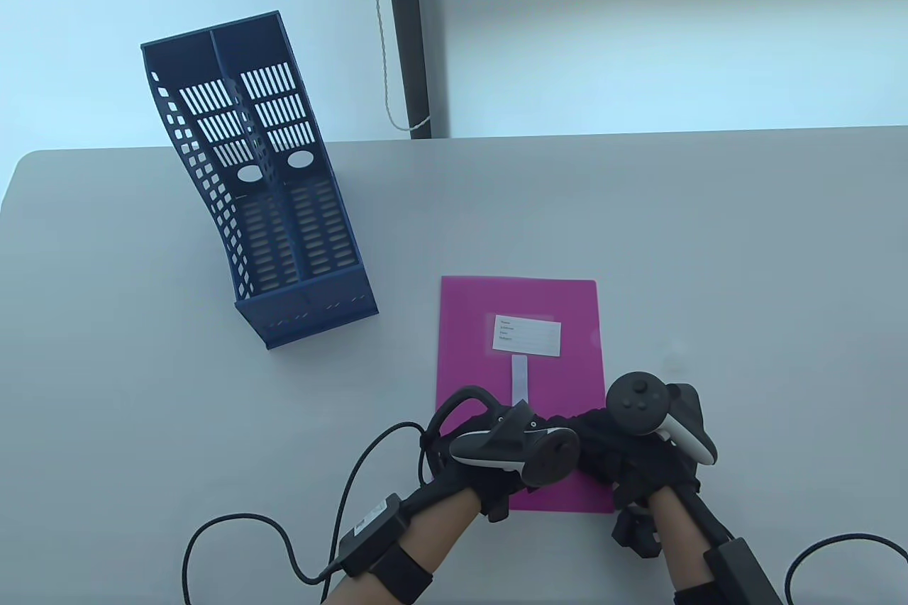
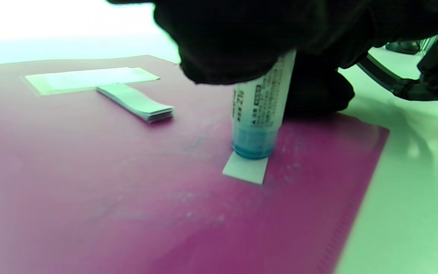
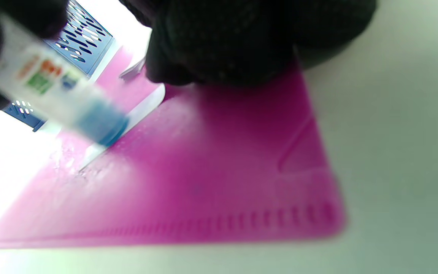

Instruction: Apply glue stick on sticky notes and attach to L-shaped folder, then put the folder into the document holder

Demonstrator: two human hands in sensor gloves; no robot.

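A magenta L-shaped folder (image 1: 553, 307) lies flat on the table near its front edge. Both my hands are over its lower part. My left hand (image 2: 234, 45) grips a glue stick (image 2: 261, 110) upright, its blue tip pressed on a single white sticky note (image 2: 246, 169) lying on the folder. In the right wrist view, my right hand (image 3: 222, 45) rests its fingers on the far end of that note (image 3: 143, 108), beside the glue stick (image 3: 51, 91). A pad of sticky notes (image 1: 520, 378) lies below the folder's white label (image 1: 526, 335).
The blue two-slot document holder (image 1: 255, 186) stands at the back left of the grey table (image 1: 709, 243), its open top facing the camera. Glove cables (image 1: 234, 527) trail over the table's front left. A cord (image 1: 386, 66) hangs behind the table.
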